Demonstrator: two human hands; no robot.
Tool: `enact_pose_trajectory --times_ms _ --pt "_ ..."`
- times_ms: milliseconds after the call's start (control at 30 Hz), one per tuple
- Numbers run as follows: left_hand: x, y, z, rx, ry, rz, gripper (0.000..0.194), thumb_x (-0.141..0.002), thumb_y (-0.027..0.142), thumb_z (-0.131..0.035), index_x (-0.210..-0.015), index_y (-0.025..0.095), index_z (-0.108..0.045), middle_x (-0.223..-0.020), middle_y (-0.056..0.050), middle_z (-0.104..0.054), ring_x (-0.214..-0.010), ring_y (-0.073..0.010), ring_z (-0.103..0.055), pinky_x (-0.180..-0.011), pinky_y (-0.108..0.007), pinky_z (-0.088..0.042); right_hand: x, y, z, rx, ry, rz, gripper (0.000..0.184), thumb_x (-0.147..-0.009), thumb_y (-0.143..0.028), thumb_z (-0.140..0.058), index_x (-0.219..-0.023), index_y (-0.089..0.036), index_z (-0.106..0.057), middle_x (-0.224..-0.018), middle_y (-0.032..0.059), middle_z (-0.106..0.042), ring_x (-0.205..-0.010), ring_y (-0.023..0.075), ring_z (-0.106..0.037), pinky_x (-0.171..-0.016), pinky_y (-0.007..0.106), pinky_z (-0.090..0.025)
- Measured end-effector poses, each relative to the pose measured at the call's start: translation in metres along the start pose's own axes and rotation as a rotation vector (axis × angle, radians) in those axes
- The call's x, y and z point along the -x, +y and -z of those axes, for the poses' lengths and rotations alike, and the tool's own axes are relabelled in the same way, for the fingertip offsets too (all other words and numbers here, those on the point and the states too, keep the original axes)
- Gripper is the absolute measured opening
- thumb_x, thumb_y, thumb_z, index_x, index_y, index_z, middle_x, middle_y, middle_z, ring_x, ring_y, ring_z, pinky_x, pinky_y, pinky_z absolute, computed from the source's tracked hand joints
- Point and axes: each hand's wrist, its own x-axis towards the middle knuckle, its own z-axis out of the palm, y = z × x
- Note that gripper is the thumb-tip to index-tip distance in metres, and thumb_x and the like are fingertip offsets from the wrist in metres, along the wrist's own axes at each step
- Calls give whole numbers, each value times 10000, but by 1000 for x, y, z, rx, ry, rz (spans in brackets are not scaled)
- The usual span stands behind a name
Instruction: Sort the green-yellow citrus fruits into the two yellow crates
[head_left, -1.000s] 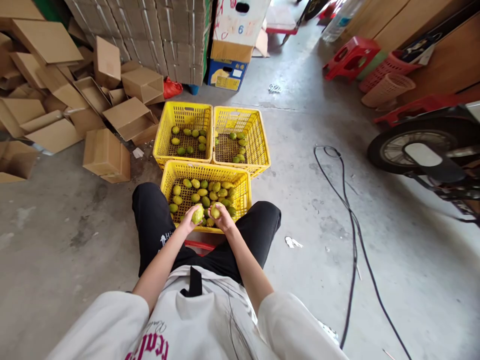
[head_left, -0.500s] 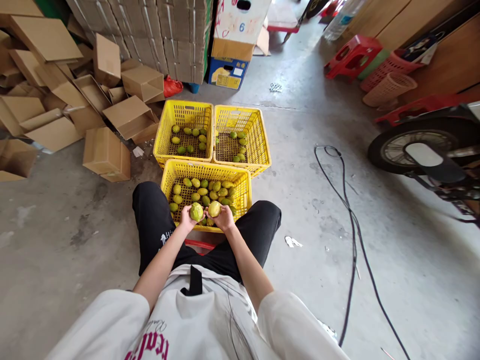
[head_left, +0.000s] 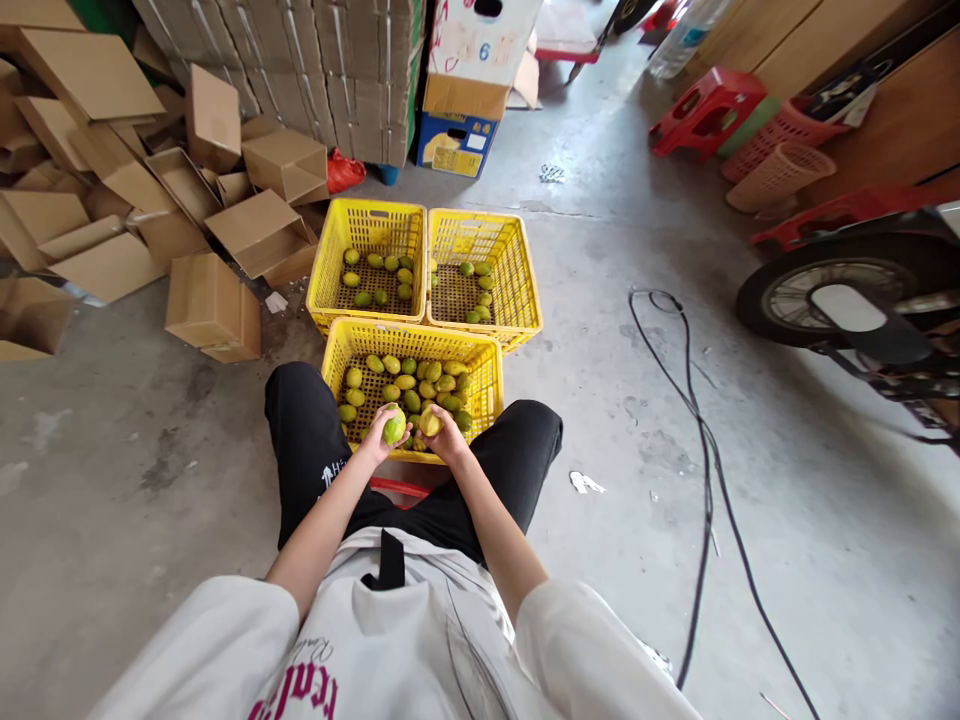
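Above the near yellow plastic crate [head_left: 415,329], my left hand [head_left: 375,440] is closed around a green-yellow oval fruit [head_left: 394,429]. My right hand [head_left: 450,440] grips a yellower oval fruit [head_left: 430,422], held close beside the first one. Both hands are over the crate's front part, between my knees. Below them in that crate lie many similar fruits [head_left: 433,372], green to yellow. Some of these are hidden by my hands.
Behind the near crate stand two more yellow crates, left [head_left: 315,270] and right [head_left: 534,280], each with several fruits. Loose cardboard boxes [head_left: 214,300] are heaped at the left. A black cable [head_left: 705,440] lies on the floor at right, near a motorbike wheel [head_left: 825,290].
Both fruits have been turned in my fingers, so different sides show. My hands have stayed in nearly the same place; the crates have not moved.
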Motion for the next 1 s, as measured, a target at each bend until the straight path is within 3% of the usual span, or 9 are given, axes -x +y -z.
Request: enact_pose_trajectory --times_ms 133,267,433,567,700,800,1000 --pt "-2 -1 1 -17 -32 -13 456 -739 260 -844 -1138 262 -622 -886 4 -677 -759 -171 -759 -595 -218 -573 0 -2 0 -35 46 25 323 -698 -216 -811 -888 -265 -554 -800 -49 -731 -720 180 -738 -670 325 -631" --pt "-2 0 0 29 -16 -4 367 -776 220 -773 -1109 238 -620 -842 -6 -692 -713 -172 -745 -588 -235 -577 1 -4 -2 -77 62 -29 253 -744 -243 -785 -895 -251 -582 -818 1 -745 -763 218 -761 -704 376 -656" --pt "1 6 -1 162 -37 29 338 -815 218 -628 -1153 217 -633 -925 -67 -749 -810 -238 -773 -724 -390 -648 5 -8 -4 -140 -7 -39 182 -798 -329 -694 -942 -249 -616 -865 39 -755 -913 291 -776 -758 467 -667" --pt "1 8 -3 232 -44 80 311 -832 201 -570 -1137 205 -631 -992 -97 -759 -906 -278 -780 -811 -484 -648 6 -9 -5 -180 -42 -1 265 -768 -311 -662 -1024 -249 -633 -899 61 -763 -971 317 -765 -789 513 -658" --pt "1 5 -6 164 -27 119 177 -916 212 -568 -1072 167 -641 -935 -110 -748 -895 -278 -776 -829 -467 -647 8 -12 -9 -194 -28 -2 266 -838 -310 -644 -1089 -222 -640 -877 71 -764 -820 255 -759 -634 364 -642" --pt "1 2 -7 77 -58 101 155 -963 259 -620 -1084 167 -647 -889 -88 -733 -806 -241 -764 -765 -395 -650 10 -13 -11 -174 -5 -25 213 -889 -301 -646 -1085 -215 -639 -805 47 -740 -663 189 -714 -482 233 -542" --pt "0 1 -5 37 -64 37 138 -978 316 -657 -1080 230 -623 -792 -6 -662 -592 -149 -680 -522 -235 -561 9 -11 -10 -143 0 36 199 -863 -284 -701 -1030 -250 -598 -772 0 -705 -617 160 -685 -436 191 -471"
